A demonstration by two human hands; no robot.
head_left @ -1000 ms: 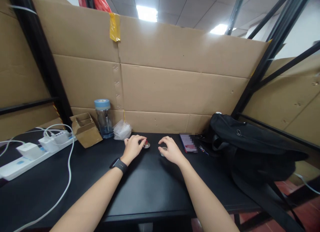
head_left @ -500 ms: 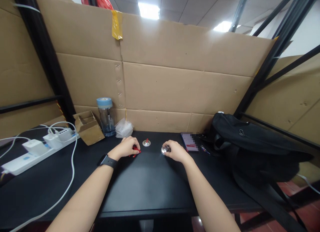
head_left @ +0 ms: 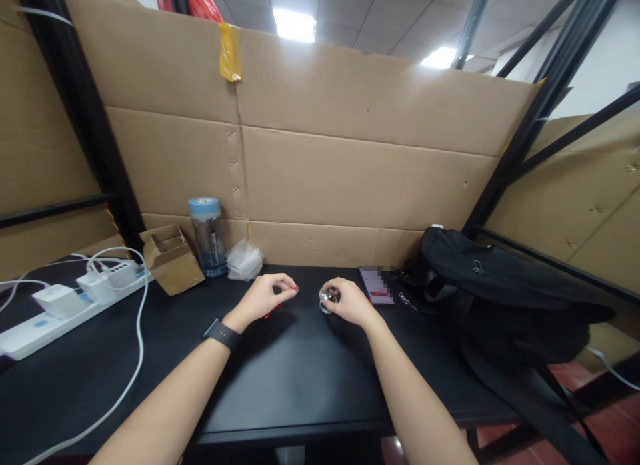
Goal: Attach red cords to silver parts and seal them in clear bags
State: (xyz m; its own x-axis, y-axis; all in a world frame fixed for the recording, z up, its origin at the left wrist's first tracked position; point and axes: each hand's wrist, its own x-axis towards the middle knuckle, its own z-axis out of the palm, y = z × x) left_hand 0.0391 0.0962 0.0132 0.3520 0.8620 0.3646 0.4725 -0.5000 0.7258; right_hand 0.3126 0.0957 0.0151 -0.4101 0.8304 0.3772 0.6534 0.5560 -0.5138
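Observation:
My left hand (head_left: pixel 263 299) hovers over the black table, thumb and forefinger pinched on a small red piece (head_left: pixel 296 289) whose exact kind is too small to tell. More small red pieces (head_left: pixel 273 311) lie beneath that hand, partly hidden by it. To its right, my right hand (head_left: pixel 349 303) is closed on a shiny round silver metal piece (head_left: pixel 327 299) a little above or at the tabletop. Fingers hide part of this metal piece, and I cannot tell whether it is one part or more. A gap separates the two hands.
A power strip (head_left: pixel 30 335) with white plugs and cables lies left. Behind stand an open cardboard box (head_left: pixel 175 268), a blue-lidded bottle (head_left: pixel 206 235) and a clear plastic bag (head_left: pixel 245 259). A phone (head_left: pixel 375 286) and a black backpack (head_left: pixel 510 285) are on the right. Cardboard closes off the back.
The silver disc with a red piece on it has gone from its spot between the hands. My left hand has risen from the red pieces, pinching one. My right hand keeps its silver piece, now tilted.

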